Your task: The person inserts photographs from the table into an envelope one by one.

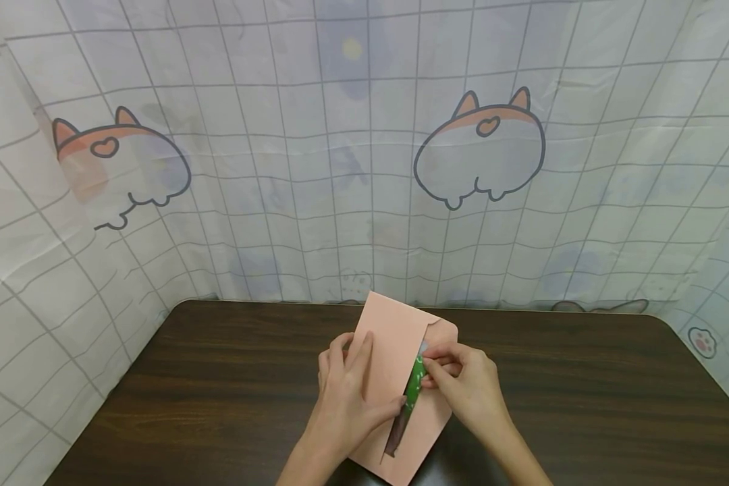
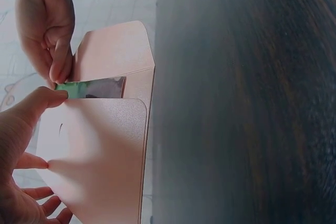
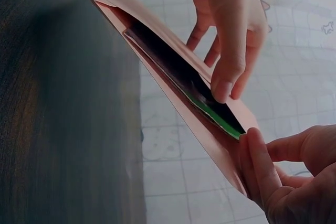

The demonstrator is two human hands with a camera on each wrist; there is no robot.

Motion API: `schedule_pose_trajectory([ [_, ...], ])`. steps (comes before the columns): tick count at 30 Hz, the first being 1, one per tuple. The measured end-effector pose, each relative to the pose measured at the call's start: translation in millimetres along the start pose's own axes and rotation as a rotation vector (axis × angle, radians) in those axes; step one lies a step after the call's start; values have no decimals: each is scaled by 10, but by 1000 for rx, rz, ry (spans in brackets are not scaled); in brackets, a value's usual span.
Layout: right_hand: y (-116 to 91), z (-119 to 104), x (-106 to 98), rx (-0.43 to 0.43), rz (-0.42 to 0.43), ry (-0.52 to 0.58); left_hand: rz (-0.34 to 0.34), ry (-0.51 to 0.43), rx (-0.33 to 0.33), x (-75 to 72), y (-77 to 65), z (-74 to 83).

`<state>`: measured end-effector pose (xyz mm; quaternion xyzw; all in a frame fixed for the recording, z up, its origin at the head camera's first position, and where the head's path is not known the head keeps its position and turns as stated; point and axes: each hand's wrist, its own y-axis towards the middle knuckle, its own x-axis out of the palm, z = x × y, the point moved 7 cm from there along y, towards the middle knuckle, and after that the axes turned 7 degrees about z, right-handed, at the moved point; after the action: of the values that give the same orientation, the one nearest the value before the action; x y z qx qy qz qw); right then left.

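A pink envelope (image 1: 389, 347) is held tilted over the dark wooden table (image 1: 219, 385), with its long side slit open. My left hand (image 1: 347, 395) grips its front panel, fingers spread on the paper and thumb at the slit's edge. A card with a green end (image 1: 410, 391) sits partly inside the slit. My right hand (image 1: 458, 378) pinches that green end at the opening. The left wrist view shows the card (image 2: 97, 88) between the two envelope (image 2: 105, 150) panels. In the right wrist view the card (image 3: 210, 109) lies deep inside the envelope (image 3: 173, 106).
A white grid-patterned curtain (image 1: 279, 169) with cartoon animal prints hangs close behind and around the table. The table's rounded far corners and edges meet the curtain. Bare tabletop lies to the left and right of the hands.
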<state>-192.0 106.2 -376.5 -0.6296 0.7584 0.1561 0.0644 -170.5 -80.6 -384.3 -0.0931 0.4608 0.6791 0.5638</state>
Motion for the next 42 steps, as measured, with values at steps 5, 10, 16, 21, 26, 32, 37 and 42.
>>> schedule_pose_trajectory([
  [5, 1, 1, 5, 3, -1, 6, 22, 3, 28, -14, -3, 26],
  [10, -1, 1, 9, 2, 0, -5, 28, 4, 29, -16, -4, 38],
  [16, -3, 4, 11, 10, -2, 1, 19, -1, 21, -12, -4, 49],
  [21, -4, -1, 9, 7, -4, -5, 16, 0, 22, -13, -6, 59],
  [26, -8, -13, 6, 2, -4, 2, 19, 6, 33, -15, -4, 70],
  [32, -4, -11, 10, 9, -8, 18, 18, 5, 34, -19, -5, 69],
  [37, -5, -14, 13, 22, -15, 41, 20, 4, 29, -29, -6, 64],
  [42, -9, -12, 14, 25, -7, 49, 20, 8, 28, -33, -8, 62],
])
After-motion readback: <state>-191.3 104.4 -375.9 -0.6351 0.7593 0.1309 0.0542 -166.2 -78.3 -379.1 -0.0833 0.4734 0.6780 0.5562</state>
